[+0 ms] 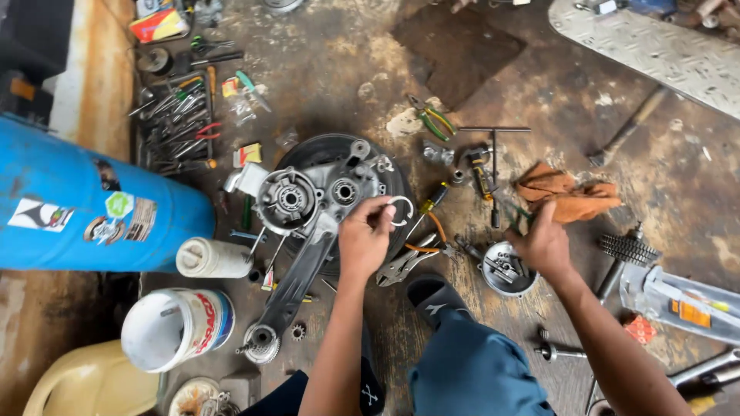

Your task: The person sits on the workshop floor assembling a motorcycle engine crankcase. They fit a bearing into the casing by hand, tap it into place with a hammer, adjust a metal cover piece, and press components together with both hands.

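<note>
My left hand [365, 233] pinches a thin metal ring [401, 210], holding it just right of a grey engine casing [308, 202] that lies on a dark wheel on the workshop floor. My right hand [543, 244] reaches down to the floor beside a small round metal housing [509, 270]; its fingers touch a green-handled tool [515, 216] below an orange rag [566, 194]. Whether the right hand grips that tool is unclear. Locking pliers [402, 266] and a yellow-handled screwdriver [432, 198] lie between my hands.
A blue cylinder [85, 204] lies at the left, with a white canister [212, 258] and a white bucket [176, 327] near it. Several hand tools [181, 115] are piled at the upper left. Green pliers [432, 119], a T-wrench [493, 139], a hammer [628, 127] and a gear [628, 248] lie around.
</note>
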